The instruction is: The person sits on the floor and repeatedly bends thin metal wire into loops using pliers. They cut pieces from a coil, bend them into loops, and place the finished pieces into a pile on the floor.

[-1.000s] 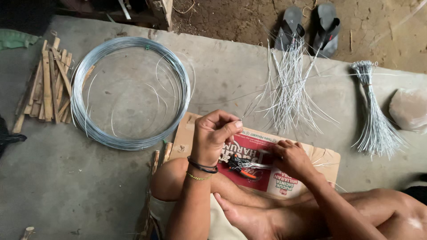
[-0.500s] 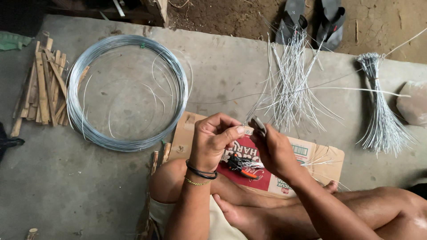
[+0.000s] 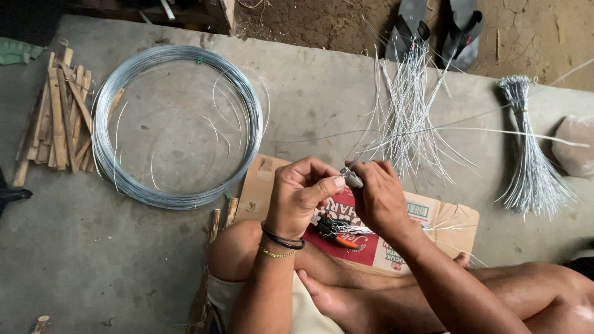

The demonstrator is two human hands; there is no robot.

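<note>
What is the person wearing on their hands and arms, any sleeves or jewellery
Both arms are bare, with no sleeves and no gloves. The left hand has two thin black bands around the wrist, and just below them a fine gold-coloured chain bracelet. The right hand and its wrist carry nothing that shows.

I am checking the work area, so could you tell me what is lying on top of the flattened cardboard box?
On the cardboard box lie orange-handled pliers and a few loose wire pieces. The left hand, right hand and legs cover much of it, hiding the rest.
</note>
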